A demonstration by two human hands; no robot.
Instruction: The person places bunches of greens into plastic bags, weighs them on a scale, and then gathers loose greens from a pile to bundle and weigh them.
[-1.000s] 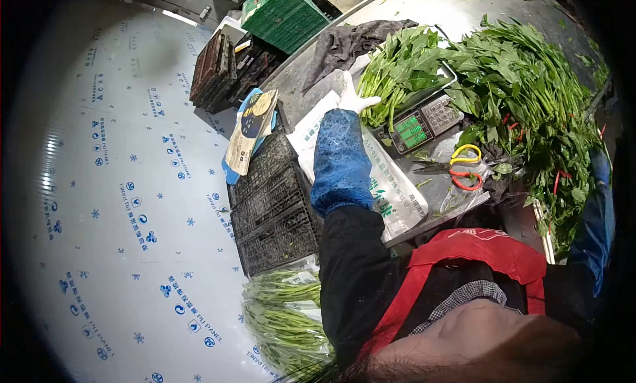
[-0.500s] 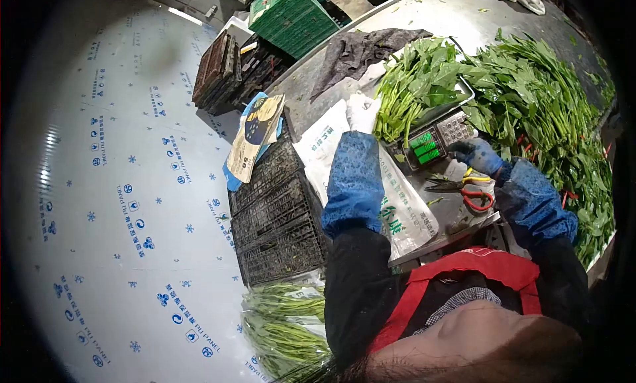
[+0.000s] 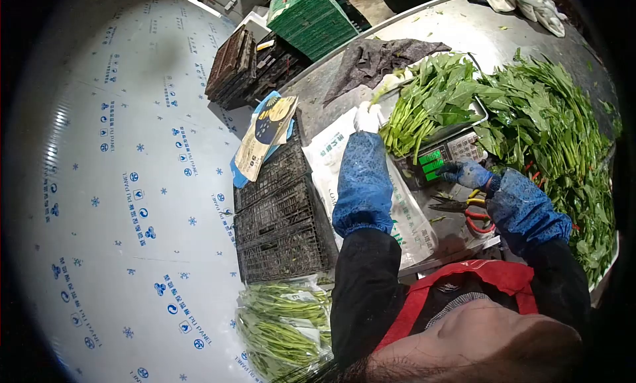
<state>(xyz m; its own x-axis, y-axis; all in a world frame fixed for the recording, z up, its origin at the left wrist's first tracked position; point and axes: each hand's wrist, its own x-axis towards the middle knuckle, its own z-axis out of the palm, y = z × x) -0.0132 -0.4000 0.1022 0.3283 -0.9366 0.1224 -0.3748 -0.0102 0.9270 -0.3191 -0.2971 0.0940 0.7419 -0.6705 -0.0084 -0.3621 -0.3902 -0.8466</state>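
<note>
The gloved left hand [image 3: 368,117] is beside leafy greens [image 3: 434,99] on the digital scale [image 3: 437,159]; its grip cannot be told. The right hand [image 3: 469,174], fingers slightly bent, reaches the scale's display, near scissors [image 3: 474,213] on the surface [image 3: 450,232].

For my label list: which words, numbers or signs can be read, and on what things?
"PU PANEL", in blue, with snowflake signs, repeated on the white wall panel.
"50", on the tan-and-blue paper sack.
Green digits on the lit scale display: too blurred.
Chinese characters on the panel and white plastic sack: too small or blurred.
</note>
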